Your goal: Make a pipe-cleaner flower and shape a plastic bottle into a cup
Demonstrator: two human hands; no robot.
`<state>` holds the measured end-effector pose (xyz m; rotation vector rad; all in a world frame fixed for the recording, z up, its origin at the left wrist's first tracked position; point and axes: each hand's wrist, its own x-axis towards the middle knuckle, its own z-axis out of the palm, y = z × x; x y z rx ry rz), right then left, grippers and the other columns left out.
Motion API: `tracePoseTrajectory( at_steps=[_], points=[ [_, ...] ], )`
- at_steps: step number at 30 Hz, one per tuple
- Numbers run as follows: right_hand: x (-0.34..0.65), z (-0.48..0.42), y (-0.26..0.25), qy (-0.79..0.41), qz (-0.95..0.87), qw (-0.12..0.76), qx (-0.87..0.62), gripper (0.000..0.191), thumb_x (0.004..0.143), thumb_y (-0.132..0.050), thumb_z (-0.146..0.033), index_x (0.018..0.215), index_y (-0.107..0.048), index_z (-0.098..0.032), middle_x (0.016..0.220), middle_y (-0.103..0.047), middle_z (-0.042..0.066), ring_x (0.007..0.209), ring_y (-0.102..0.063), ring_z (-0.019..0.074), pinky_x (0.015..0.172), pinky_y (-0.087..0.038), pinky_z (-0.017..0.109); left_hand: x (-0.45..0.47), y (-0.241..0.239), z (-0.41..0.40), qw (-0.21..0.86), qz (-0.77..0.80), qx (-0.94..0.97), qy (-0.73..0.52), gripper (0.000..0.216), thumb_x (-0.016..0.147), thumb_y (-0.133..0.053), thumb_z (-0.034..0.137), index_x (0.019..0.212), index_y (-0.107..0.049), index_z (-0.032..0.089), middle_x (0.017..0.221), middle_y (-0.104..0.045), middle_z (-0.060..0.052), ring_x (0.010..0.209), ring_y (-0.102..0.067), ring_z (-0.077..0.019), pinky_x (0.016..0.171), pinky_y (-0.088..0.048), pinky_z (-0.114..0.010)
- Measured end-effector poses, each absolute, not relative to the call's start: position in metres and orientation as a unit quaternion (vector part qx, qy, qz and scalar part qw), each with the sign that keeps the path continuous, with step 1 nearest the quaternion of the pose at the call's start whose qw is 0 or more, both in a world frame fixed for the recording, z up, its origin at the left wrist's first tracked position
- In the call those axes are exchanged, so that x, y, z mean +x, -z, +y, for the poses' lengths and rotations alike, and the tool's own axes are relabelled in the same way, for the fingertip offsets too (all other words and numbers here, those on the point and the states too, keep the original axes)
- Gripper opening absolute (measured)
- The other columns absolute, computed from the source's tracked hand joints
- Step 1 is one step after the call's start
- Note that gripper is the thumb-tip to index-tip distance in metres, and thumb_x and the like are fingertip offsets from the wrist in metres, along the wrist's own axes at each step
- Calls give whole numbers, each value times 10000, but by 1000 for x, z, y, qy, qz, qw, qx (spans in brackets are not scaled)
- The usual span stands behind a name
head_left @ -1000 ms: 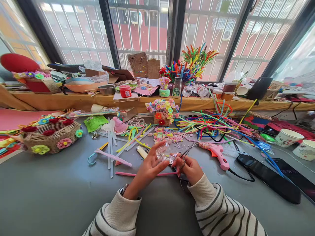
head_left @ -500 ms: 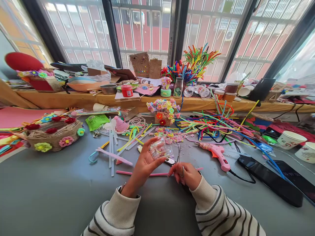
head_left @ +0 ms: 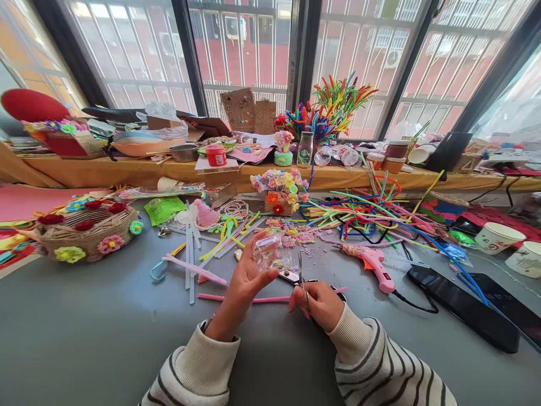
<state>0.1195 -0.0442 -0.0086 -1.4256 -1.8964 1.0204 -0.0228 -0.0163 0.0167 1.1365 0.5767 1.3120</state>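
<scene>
Held up over the middle of the table is a small clear plastic jar, tilted, with my left hand wrapped round its left side. My right hand grips a small pair of metal scissors, blades pointing up, just right of the jar. The blades look nearly closed. Below both hands a pink pipe cleaner lies across the grey table. A second cutting tool with a dark handle lies partly hidden behind my right hand.
A pink glue gun with a black cord lies to the right, near two phones. Tangled pipe cleaners spread behind it. A woven basket with flowers stands at left, clear sticks nearer the middle.
The scissors in my right hand have turned more upright and shifted slightly left. The jar in my left hand has moved a little left and tilted. The view has shifted slightly.
</scene>
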Motion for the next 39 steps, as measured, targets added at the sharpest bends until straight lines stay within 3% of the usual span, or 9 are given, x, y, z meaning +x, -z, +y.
tracePoseTrajectory(
  at_steps=[3,6,10,15,24,29,39],
  points=[
    [120,-45,7,-377,-712,273,-526,756,638,-155,-690,597,-627,-101,379,-364,-22,388,-366,82,421,-277,200,-23,-17,-18,620,266,498,-545,684,564,-624,249,1151,-282,329,1256,-268,-21,952,-477,-225,786,-407,-338],
    [120,-45,5,-373,-708,273,-534,764,623,-162,-702,585,-628,-98,374,-358,-22,382,-368,81,409,-272,198,-22,-17,-19,614,287,506,-533,649,579,-614,217,1128,-295,350,1274,-229,-15,885,-513,-196,709,-448,-307],
    [121,-45,5,-360,-705,259,-553,704,645,-206,-672,570,-624,-111,367,-358,-25,380,-376,78,404,-263,191,-23,-17,-19,629,265,496,-537,658,561,-629,233,1116,-286,319,1229,-289,-48,965,-457,-233,735,-437,-328],
    [120,-45,7,-325,-716,239,-570,614,677,-275,-613,562,-624,-120,380,-373,-27,399,-376,75,415,-249,194,-25,-14,-16,643,265,480,-535,520,645,-541,300,1102,-292,287,1081,-430,-70,877,-511,-223,713,-432,-376],
    [123,-43,10,-263,-727,223,-593,600,645,-314,-638,520,-601,-126,392,-350,-37,412,-319,69,402,-209,201,-27,-12,-14,674,239,449,-536,580,566,-615,238,1082,-352,267,1070,-470,-72,1008,-431,-259,855,-314,-411],
    [123,-44,7,-265,-723,229,-596,598,642,-315,-642,507,-582,-125,396,-355,-37,415,-320,66,405,-212,200,-26,-12,-14,684,246,440,-527,481,592,-593,288,1029,-394,251,1004,-510,-65,984,-454,-249,839,-334,-404],
    [122,-46,7,-247,-720,235,-604,549,613,-375,-635,493,-553,-130,386,-384,-37,400,-336,64,394,-219,191,-24,-18,-19,659,285,450,-531,450,608,-582,213,1021,-409,173,997,-525,-86,960,-465,-241,814,-372,-374]
  ],
)
